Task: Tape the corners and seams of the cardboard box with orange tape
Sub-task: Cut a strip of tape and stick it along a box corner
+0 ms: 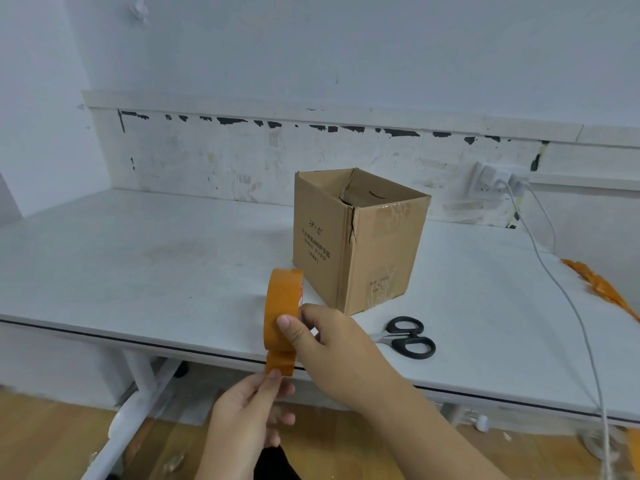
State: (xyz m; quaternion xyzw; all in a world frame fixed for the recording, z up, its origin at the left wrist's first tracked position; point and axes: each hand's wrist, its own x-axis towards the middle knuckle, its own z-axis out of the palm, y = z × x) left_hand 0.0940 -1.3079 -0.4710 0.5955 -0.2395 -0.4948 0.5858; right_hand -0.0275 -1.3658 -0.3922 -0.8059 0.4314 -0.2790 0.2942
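While the right hand (332, 344) grips the orange tape roll (282, 306), the left hand (249, 407) should pinch its free end firmly and peel straight

Two bare hands working close together.
Right hand (332, 344) is gripping the tape roll (282, 306); left hand (249, 407) is pinching its loose end.

In front of me the white surface (156, 258) runs along the wall, its near edge trimmed with a dark line. The open cardboard box (356, 240) stands upright on it, about midway between the near and far edges. Black-handled scissors (407, 337) lie flat just beside the box, toward the near edge. A crumpled strip of orange tape (599, 284) lies at the right edge, and a grey cable (554, 282) trails across the right end and over the near edge.
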